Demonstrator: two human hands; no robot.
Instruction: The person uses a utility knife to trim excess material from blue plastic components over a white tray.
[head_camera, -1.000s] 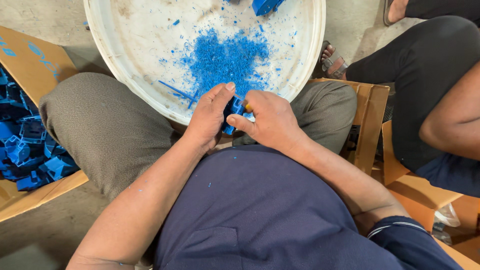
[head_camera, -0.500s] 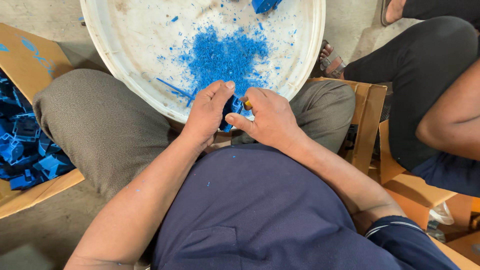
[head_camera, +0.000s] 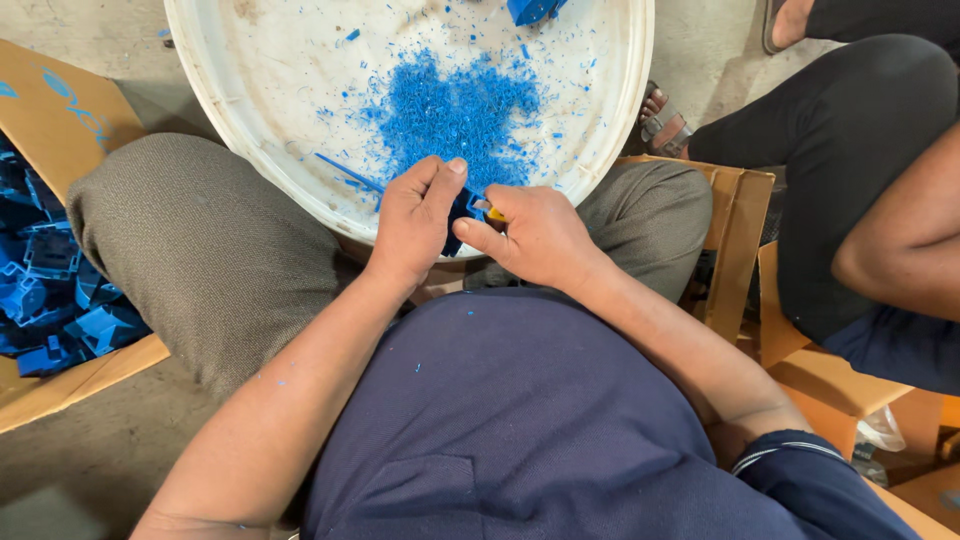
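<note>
Concrete floor (head_camera: 90, 470) underfoot; person seated, white basin (head_camera: 250, 130) resting on the lap across both knees. Blue part (head_camera: 462, 210), small, plastic, sits at the near rim of the basin, pinched between both hands and mostly hidden by them. Left hand (head_camera: 415, 225): fingers curled closed around the part, thumb lying along its top. Right hand (head_camera: 540, 235): closed around a small tool (head_camera: 493, 211) with a yellow-orange body and a pale tip; tip touches the part's edge. Whether it is a blade cannot be told.

Just beyond the hands, a heap of blue shavings (head_camera: 450, 105) lies in the middle of the basin, with loose flecks scattered over the basin floor and one long blue sliver near the left hand. Another blue piece (head_camera: 530, 10) lies at the basin's far rim, cut off by the frame.

Left of the knee: cardboard box (head_camera: 60, 120) holding many blue parts (head_camera: 50, 300). Right: second person (head_camera: 860, 180) seated, dark trousers, forearm in view, more cardboard beneath.
</note>
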